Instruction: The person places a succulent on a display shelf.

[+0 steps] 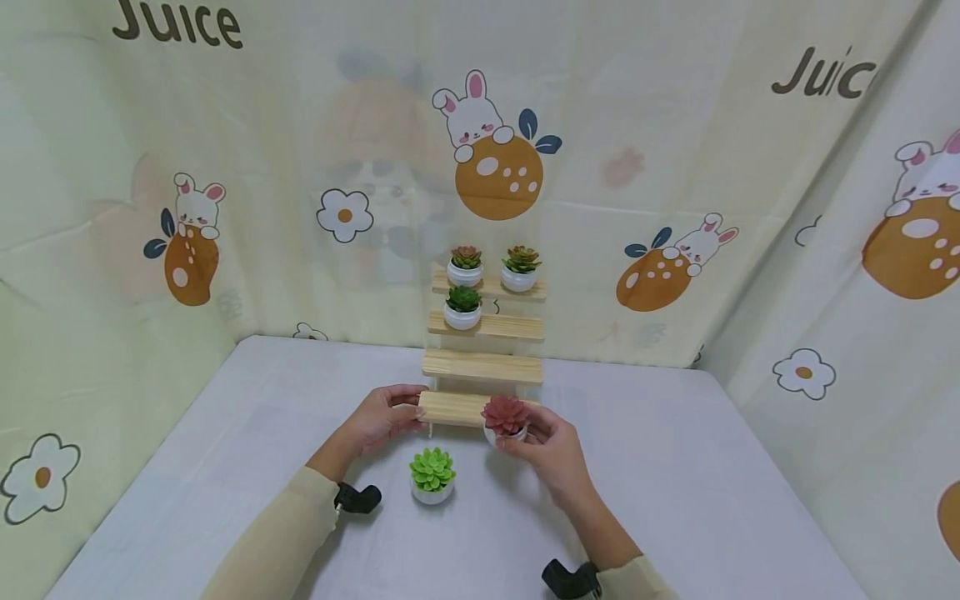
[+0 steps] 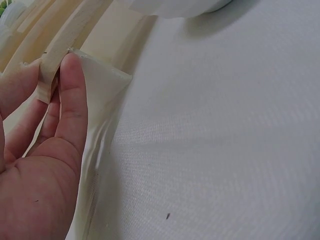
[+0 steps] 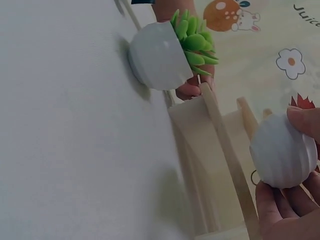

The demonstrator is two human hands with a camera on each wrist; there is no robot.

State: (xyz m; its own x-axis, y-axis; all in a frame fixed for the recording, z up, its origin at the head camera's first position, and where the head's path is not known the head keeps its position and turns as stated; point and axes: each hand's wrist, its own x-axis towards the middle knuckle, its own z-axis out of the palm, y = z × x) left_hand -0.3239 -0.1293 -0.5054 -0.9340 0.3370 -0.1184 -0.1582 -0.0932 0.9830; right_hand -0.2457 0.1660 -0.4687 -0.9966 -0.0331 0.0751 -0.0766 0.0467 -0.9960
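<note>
A tiered wooden stand (image 1: 450, 408) has several steps. My left hand (image 1: 386, 421) grips the left end of its lowest step, with the wooden plank (image 2: 52, 67) between thumb and fingers. In my right hand (image 1: 555, 454) is a red potted succulent (image 1: 505, 415), held at the right front of that step. The right wrist view shows its white ribbed pot (image 3: 280, 152) between thumb and fingers, apart from the tabletop. A bright green potted succulent (image 1: 432, 475) stands on the table between my forearms, in front of the stand.
On the top step sit a reddish-green succulent (image 1: 465, 265) and another green one with red tips (image 1: 521, 268). A dark green succulent (image 1: 462, 307) is on the step below, toward its left. Behind the white-covered table (image 1: 645, 475) hangs a printed curtain (image 1: 300, 275).
</note>
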